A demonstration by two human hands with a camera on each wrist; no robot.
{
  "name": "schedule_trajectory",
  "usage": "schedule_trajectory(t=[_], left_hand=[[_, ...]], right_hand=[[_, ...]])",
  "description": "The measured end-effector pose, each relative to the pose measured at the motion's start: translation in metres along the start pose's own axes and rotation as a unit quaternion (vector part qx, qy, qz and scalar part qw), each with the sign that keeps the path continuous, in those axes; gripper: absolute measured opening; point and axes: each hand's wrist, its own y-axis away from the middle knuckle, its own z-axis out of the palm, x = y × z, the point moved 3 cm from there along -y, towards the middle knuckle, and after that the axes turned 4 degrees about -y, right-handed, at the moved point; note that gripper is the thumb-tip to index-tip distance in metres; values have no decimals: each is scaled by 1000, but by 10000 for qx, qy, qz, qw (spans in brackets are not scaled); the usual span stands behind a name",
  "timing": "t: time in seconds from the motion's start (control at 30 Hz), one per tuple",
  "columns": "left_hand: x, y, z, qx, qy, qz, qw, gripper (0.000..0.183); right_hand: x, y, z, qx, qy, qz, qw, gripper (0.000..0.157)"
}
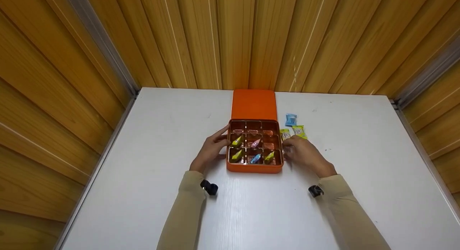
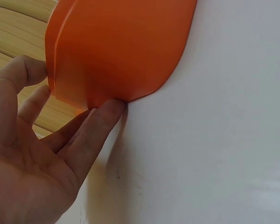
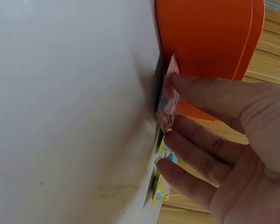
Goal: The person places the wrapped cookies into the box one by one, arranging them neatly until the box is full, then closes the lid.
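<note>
Over the near part of the white table (image 1: 172, 127), 2 tan sleeves (image 1: 187, 210) extend to an orange box (image 1: 254, 168) with 9 compartments. The left hand (image 1: 211, 151) touches the box's left wall, fingers spread and fairly straight. Beside the right wall, the right hand (image 1: 305, 153) pinches a pink packet (image 3: 168, 98) between its thumb and bent fingers. The front row holds 2 green-yellow packets (image 1: 237, 156) flanking a blue packet (image 1: 256, 158); the middle row, a green packet (image 1: 237, 141) and another pink packet (image 1: 256, 144). Farther, 2 lime packets (image 1: 299, 131) and a pale-blue packet (image 1: 291, 119) lie right of the box; behind it, an orange panel (image 1: 254, 104), then the wood-patterned wall (image 1: 237, 37).
</note>
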Motion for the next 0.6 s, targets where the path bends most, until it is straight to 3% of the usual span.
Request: schedule_trajectory(t=[0.27, 0.6], left_hand=[[0, -1, 0, -11, 214, -32, 9998, 67], [1, 0, 0, 17, 49, -77, 10000, 64]], right_hand=[[2, 6, -3, -32, -123, 386, 9992, 21], [8, 13, -11, -196, -138, 852, 9961, 22]])
